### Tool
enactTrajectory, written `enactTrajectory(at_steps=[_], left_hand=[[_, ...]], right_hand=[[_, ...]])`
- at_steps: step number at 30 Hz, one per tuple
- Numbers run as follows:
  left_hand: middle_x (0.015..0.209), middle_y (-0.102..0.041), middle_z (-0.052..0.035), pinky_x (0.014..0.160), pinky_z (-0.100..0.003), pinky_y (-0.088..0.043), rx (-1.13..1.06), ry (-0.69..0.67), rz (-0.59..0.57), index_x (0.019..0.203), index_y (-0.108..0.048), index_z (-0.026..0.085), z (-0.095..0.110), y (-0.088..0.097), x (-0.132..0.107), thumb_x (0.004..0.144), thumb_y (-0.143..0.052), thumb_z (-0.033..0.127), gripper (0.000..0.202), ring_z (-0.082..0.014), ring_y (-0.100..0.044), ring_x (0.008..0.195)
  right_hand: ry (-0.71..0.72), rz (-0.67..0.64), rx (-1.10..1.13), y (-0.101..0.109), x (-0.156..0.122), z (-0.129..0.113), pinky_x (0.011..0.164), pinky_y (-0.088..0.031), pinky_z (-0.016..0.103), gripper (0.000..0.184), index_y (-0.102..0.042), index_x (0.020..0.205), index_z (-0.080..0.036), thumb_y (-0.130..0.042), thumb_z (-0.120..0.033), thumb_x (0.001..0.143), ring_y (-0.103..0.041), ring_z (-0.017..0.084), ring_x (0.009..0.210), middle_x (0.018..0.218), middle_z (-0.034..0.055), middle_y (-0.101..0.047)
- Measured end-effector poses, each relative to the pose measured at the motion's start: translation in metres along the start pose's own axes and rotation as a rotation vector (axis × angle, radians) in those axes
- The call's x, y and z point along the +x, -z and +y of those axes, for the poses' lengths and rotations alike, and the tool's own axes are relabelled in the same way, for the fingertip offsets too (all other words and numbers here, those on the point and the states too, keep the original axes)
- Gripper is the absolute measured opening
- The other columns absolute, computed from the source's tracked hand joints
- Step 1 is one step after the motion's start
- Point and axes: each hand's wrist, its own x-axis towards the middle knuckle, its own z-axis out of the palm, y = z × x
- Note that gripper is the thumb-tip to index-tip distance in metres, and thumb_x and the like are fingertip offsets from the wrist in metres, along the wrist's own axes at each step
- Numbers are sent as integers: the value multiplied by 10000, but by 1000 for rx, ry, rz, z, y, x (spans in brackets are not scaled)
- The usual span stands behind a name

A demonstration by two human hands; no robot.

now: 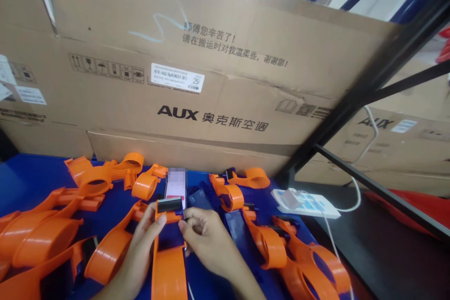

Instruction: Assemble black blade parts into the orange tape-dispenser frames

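Observation:
An orange tape dispenser (pixel 170 272) is upright in front of me, its black roller (pixel 169 205) and toothed edge at the top. My left hand (pixel 146 234) grips its left side, with the thumb on the frame just below the roller. On the opposite side, my right hand (pixel 207 236) is closed, thumb and fingers pinching the dispenser's right edge near the roller. Any small part between those fingertips is hidden. Right behind the dispenser lies a phone (pixel 176 183) with a lit screen.
More orange dispensers lie at left (pixel 47 241) and right (pixel 270 243) on the blue surface (pixel 21 168). Dark blue pieces (pixel 237 229) rest right of my hands. A white power strip (pixel 305 204) with cables sits farther right. Behind stands a large cardboard box (pixel 225 89), beside a black shelf post (pixel 351 103).

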Motion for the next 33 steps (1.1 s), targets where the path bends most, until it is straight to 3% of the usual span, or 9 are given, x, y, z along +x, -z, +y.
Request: enactTrajectory(at_steps=[5, 8, 11, 17, 26, 33], left_hand=[[1163, -810, -25, 999, -339, -541, -28, 30, 14, 1102, -793, 263, -1, -1, 3, 809, -825, 477, 364, -301, -666, 1236], [1159, -813, -12, 982, -313, -547, -77, 65, 25, 1127, -791, 271, 1, -2, 1, 755, -888, 409, 409, -279, -685, 1207], [1083, -828, -13, 928, -311, -577, -124, 125, 35, 1063, -806, 261, 7, -5, -3, 745, -901, 386, 354, -268, -728, 1111], [1038, -828, -63, 885, -325, -584, -63, 101, 52, 1044, -811, 197, 15, -11, -2, 791, -866, 411, 336, -281, -743, 1043], [991, -819, -71, 896, -325, -562, -33, 74, 65, 1035, -814, 182, 11, -5, 0, 792, -856, 454, 366, -278, -728, 1037], [962, -821, -82, 834, -323, -576, -64, 65, 140, 988, -813, 156, 14, -6, 1, 666, -929, 465, 461, -293, -754, 961]], right_hand=[[74, 48, -137, 0, 2, 2, 460, -319, 192, 379, -491, 676, -210, -548, -403, 997, -430, 92, 481, 549, -63, -480], [121, 68, -194, -2, 4, 1, 464, -262, 200, 341, -507, 680, -206, -546, -348, 987, -353, 91, 509, 563, -67, -420], [145, 90, -233, -7, 3, -3, 478, -249, 217, 305, -516, 687, -212, -538, -302, 978, -354, 99, 504, 558, -66, -422], [161, 83, -346, -5, -2, -16, 500, -205, 235, 352, -360, 666, -232, -488, -253, 993, -324, 108, 508, 551, -69, -351], [153, 1, -338, -3, -4, -15, 522, -218, 242, 359, -378, 712, -230, -421, -308, 1059, -341, 111, 536, 601, -62, -379], [164, 4, -314, -5, -4, -12, 529, -221, 228, 351, -460, 733, -209, -428, -327, 1061, -317, 98, 560, 622, -67, -338]])
